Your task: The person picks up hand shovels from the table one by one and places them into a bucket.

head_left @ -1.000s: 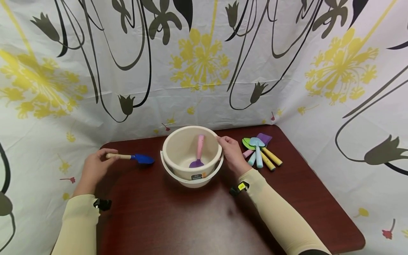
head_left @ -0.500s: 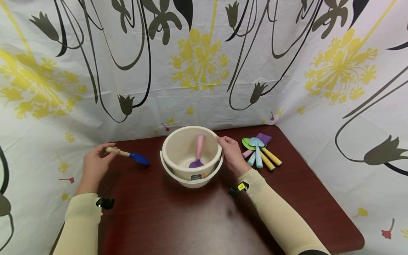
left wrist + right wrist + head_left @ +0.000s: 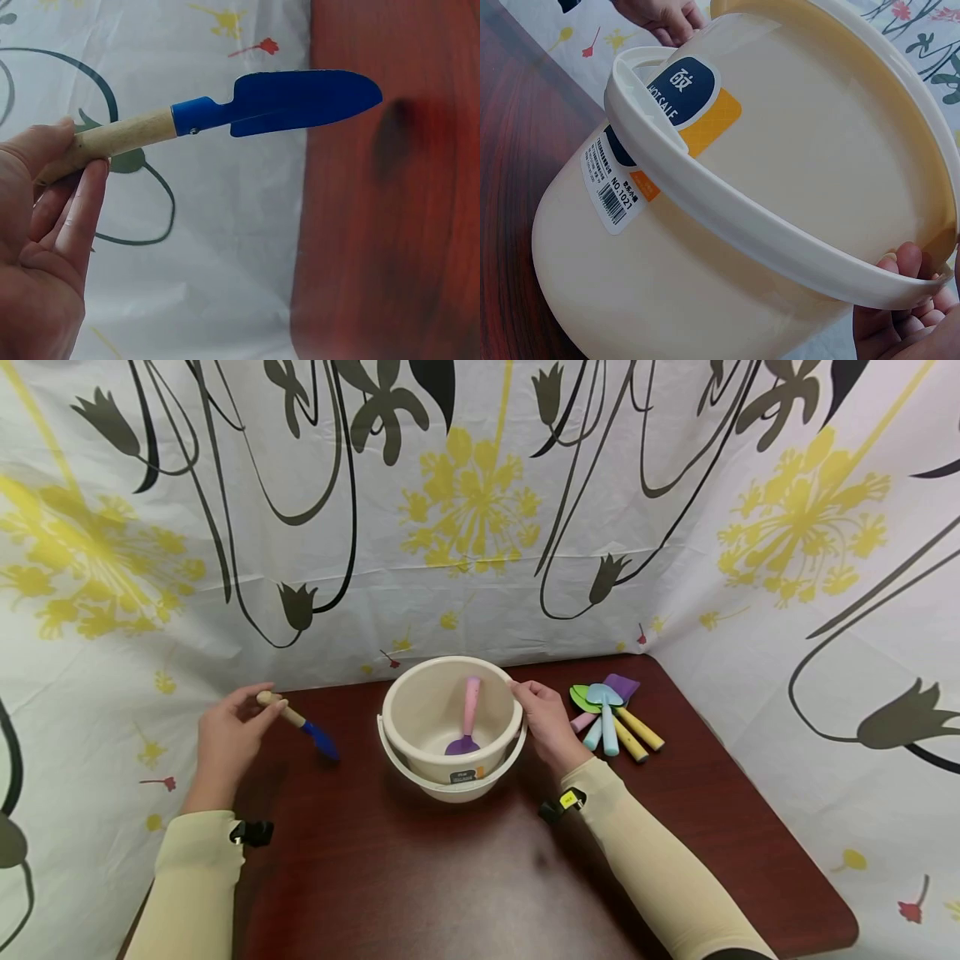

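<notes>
My left hand [image 3: 227,742] pinches the pale wooden handle of a small garden trowel [image 3: 300,103] between thumb and fingers. In the head view its blue blade slants down to the right, left of a cream plastic bucket [image 3: 412,714]. That bucket stands mid-table with its white carrying handle [image 3: 735,217] lowered over the front side. At the bucket's right rim my right hand [image 3: 549,720] grips the edge, fingertips showing by the handle in the right wrist view. Inside the bucket leans a toy shovel [image 3: 470,708] with a pink handle and purple blade, blade down.
Several small toy shovels [image 3: 609,714] in green, light blue, purple and yellow lie piled right of my right hand. The dark red table [image 3: 420,877] ends at a rounded right corner. A flower-patterned white cloth [image 3: 480,610] rises behind the table and along both sides.
My left hand has risen slightly and turned the trowel from nearly level to slanting, its handle end going up and its blade swinging down and left. Right hand and bucket stay put.
</notes>
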A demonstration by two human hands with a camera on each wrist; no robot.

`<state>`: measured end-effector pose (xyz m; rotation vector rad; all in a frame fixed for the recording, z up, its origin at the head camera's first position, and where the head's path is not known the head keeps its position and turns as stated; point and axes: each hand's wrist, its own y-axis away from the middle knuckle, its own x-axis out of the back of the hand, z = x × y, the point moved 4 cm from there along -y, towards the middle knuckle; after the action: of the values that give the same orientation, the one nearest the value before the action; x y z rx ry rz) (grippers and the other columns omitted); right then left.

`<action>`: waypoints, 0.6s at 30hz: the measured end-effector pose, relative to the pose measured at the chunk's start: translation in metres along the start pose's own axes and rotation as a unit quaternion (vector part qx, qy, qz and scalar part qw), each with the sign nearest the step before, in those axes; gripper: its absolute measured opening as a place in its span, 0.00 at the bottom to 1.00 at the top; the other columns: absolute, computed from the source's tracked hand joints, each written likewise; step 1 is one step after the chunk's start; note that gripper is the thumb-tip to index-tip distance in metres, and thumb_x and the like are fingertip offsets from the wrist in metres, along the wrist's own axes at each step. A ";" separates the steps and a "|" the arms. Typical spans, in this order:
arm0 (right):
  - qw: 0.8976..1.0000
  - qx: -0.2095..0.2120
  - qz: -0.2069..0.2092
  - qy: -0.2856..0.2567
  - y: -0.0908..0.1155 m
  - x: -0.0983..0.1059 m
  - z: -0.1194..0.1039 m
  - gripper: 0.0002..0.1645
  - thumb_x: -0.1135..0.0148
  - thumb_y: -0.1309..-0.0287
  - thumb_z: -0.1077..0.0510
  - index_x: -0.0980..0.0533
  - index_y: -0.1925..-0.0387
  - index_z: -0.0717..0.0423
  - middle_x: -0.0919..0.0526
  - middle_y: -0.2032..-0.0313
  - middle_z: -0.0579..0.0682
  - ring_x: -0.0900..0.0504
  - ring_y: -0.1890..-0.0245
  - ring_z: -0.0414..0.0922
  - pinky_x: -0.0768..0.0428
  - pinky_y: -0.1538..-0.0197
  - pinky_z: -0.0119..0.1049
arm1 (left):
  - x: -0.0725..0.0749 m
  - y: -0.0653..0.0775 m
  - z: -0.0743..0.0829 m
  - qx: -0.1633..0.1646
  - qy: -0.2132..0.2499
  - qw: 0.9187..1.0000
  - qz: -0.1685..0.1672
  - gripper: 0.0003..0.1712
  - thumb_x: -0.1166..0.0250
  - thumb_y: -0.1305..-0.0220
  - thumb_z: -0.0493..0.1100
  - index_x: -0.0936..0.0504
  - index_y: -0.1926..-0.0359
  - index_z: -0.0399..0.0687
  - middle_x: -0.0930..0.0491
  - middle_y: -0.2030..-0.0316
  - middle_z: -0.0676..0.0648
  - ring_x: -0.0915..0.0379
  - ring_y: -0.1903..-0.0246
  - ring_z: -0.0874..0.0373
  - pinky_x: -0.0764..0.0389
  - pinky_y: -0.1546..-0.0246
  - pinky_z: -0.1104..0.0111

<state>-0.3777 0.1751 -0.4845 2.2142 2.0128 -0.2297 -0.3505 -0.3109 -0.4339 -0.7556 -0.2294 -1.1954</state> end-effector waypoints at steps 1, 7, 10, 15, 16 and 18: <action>1.000 0.000 0.001 0.000 0.000 0.000 0.000 0.19 0.31 0.23 0.49 0.19 0.63 0.61 0.16 0.65 0.54 0.14 0.69 0.45 0.15 0.70 0.31 | 0.000 -0.001 0.003 -0.004 0.000 1.000 0.002 0.27 0.28 0.23 0.57 0.12 0.34 0.46 0.09 0.48 0.42 0.23 0.57 0.79 0.24 0.59 0.84; 1.000 -0.001 0.001 0.003 0.001 0.000 0.000 0.19 0.30 0.24 0.48 0.18 0.62 0.60 0.15 0.65 0.53 0.15 0.68 0.46 0.15 0.69 0.31 | 0.002 -0.003 0.021 -0.031 0.009 0.999 0.002 0.25 0.26 0.24 0.54 0.11 0.34 0.47 0.09 0.49 0.42 0.21 0.59 0.77 0.23 0.59 0.84; 1.000 -0.003 0.000 0.004 0.002 0.000 -0.001 0.18 0.30 0.24 0.48 0.18 0.63 0.59 0.15 0.65 0.53 0.15 0.68 0.46 0.15 0.69 0.31 | 0.004 -0.003 0.032 -0.046 0.018 0.999 0.002 0.24 0.26 0.24 0.52 0.12 0.34 0.47 0.10 0.50 0.44 0.20 0.58 0.77 0.23 0.58 0.84; 1.000 -0.005 0.001 -0.001 0.002 0.000 0.000 0.17 0.30 0.24 0.49 0.18 0.64 0.58 0.15 0.65 0.52 0.15 0.68 0.45 0.15 0.69 0.31 | 0.007 -0.006 0.051 -0.076 0.035 0.996 0.014 0.23 0.25 0.24 0.48 0.11 0.34 0.46 0.09 0.51 0.45 0.19 0.55 0.77 0.22 0.54 0.85; 1.000 -0.005 0.001 -0.003 0.001 0.000 0.000 0.17 0.30 0.24 0.49 0.18 0.64 0.59 0.15 0.65 0.52 0.14 0.68 0.45 0.15 0.69 0.31 | 0.007 -0.006 0.055 -0.083 0.039 0.996 0.018 0.22 0.25 0.25 0.47 0.11 0.34 0.46 0.09 0.51 0.45 0.19 0.55 0.77 0.21 0.53 0.85; 1.000 -0.004 0.003 -0.006 0.002 0.000 -0.001 0.17 0.31 0.24 0.49 0.19 0.64 0.59 0.15 0.65 0.52 0.14 0.68 0.45 0.15 0.69 0.31 | 0.008 -0.008 0.063 -0.094 0.048 0.994 0.025 0.22 0.24 0.26 0.45 0.11 0.34 0.46 0.08 0.51 0.44 0.18 0.54 0.77 0.21 0.53 0.85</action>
<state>-0.3759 0.1746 -0.4837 2.2075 1.9971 -0.2338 -0.3410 -0.2779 -0.3800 -0.8613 -0.0182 -1.2143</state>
